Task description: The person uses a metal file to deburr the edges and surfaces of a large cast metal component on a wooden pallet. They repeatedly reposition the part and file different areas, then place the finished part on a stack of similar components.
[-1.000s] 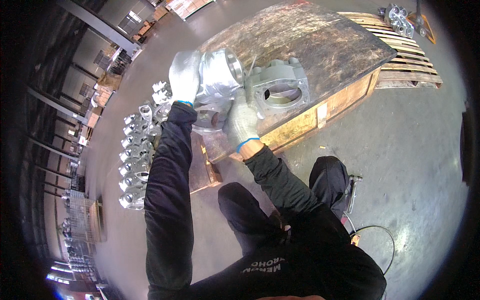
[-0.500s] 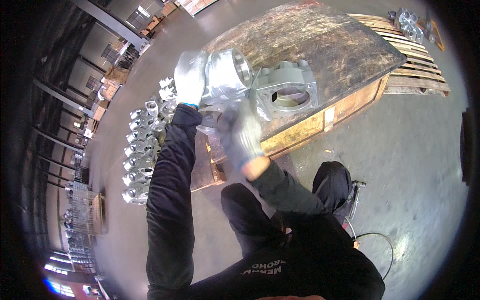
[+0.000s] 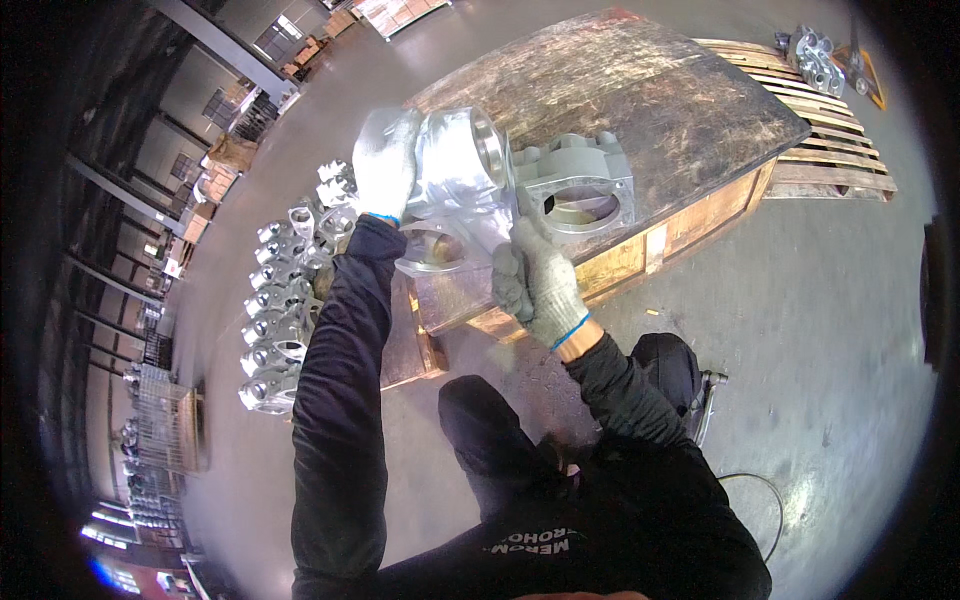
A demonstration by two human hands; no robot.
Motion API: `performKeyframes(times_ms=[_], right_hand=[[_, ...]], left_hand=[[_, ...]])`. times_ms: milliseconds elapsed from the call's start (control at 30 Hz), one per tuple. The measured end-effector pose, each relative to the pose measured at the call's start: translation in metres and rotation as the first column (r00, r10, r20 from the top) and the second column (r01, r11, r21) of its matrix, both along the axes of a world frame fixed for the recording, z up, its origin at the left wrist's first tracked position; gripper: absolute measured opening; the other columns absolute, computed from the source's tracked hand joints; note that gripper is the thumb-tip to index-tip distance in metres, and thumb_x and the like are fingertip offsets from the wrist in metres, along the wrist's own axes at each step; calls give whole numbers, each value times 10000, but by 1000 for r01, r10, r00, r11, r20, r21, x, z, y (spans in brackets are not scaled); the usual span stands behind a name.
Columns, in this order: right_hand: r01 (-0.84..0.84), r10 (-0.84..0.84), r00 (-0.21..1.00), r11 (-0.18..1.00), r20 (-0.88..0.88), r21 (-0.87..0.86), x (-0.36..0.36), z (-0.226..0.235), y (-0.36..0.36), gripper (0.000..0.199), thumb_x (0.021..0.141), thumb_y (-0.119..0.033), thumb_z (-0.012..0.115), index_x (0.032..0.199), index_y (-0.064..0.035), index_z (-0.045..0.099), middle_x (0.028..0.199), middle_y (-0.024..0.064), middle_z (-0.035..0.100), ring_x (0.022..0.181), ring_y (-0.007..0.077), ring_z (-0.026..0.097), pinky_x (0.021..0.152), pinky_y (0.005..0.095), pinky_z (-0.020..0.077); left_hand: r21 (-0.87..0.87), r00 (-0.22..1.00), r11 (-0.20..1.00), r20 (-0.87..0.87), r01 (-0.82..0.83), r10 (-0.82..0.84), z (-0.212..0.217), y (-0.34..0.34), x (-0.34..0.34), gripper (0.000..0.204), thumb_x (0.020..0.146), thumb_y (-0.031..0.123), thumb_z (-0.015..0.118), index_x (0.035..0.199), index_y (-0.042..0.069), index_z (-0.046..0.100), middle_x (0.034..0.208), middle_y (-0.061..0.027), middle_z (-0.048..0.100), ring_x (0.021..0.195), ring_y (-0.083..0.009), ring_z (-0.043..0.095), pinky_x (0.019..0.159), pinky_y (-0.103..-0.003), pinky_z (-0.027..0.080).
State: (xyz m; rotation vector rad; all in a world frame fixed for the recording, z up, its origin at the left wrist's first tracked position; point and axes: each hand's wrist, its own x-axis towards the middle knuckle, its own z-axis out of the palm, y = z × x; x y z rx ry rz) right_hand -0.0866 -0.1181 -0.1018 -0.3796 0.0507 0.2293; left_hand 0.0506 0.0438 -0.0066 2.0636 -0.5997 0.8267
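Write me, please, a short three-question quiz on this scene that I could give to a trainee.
1. Multiple choice: What colour edges the glove cuff at the right grip?
A) red
B) blue
C) yellow

2. True or false: The grey casting with a large opening is on the worn wooden workbench, to the right of the shiny silver casting in this view.

3. Fill in the blank: As seen here, the left grip is against the ____ side of the shiny silver casting.

Key: 1. B; 2. true; 3. left
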Motion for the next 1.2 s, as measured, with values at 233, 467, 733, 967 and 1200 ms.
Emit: performKeyframes(times_ms=[233, 467, 733, 967, 1200], right_hand=[[189, -106, 961, 925, 256, -329, 5, -8, -21, 608, 1098, -325, 526, 1651, -186, 315, 890, 13, 604, 720, 139, 621, 621, 310, 555], [3, 19, 997, 962, 77, -272, -7, -54, -25, 350, 1064, -423, 595, 1346, -220, 549, 658, -20, 555, 453, 112, 521, 367, 261, 392], [62, -63, 998, 997, -13, -48, 3, 0, -14, 285, 1086, -384, 563, 1189, -124, 618, 807, -33, 556, 617, 92, 539, 501, 236, 457], [86, -72, 993, 984, 98, -153, -1, -58, 1, 496, 1098, -366, 521, 1565, -242, 412, 666, -5, 527, 426, 124, 475, 368, 257, 408], [1, -1, 1000, 999, 12, -54, -2, -8, -13, 238, 1088, -404, 530, 1028, -176, 557, 710, -9, 569, 487, 133, 523, 428, 261, 423]], left_hand=[[39, 1000, 999, 12, -29, 28, -1, 3, 4, 199, 1000, 195, 694, 1083, 16, 723, 981, -78, 736, 897, -147, 647, 826, -305, 516], [43, 998, 999, 65, 23, -26, -5, 6, 5, 189, 1005, 155, 680, 1094, -9, 713, 992, -68, 728, 890, -130, 637, 817, -291, 517], [-143, 992, 990, -126, -3, -15, 0, -3, -1, 179, 1006, 160, 686, 1097, 9, 725, 990, -54, 730, 887, -116, 643, 799, -283, 523], [-14, 1000, 1000, 5, -4, 4, -6, 8, 11, 183, 1013, 158, 675, 1105, 9, 728, 1009, -63, 732, 900, -112, 637, 800, -276, 516], [37, 997, 999, 72, 21, -24, -12, 16, 19, 187, 1014, 155, 672, 1114, 9, 732, 1002, -59, 732, 898, -112, 634, 801, -275, 513]])
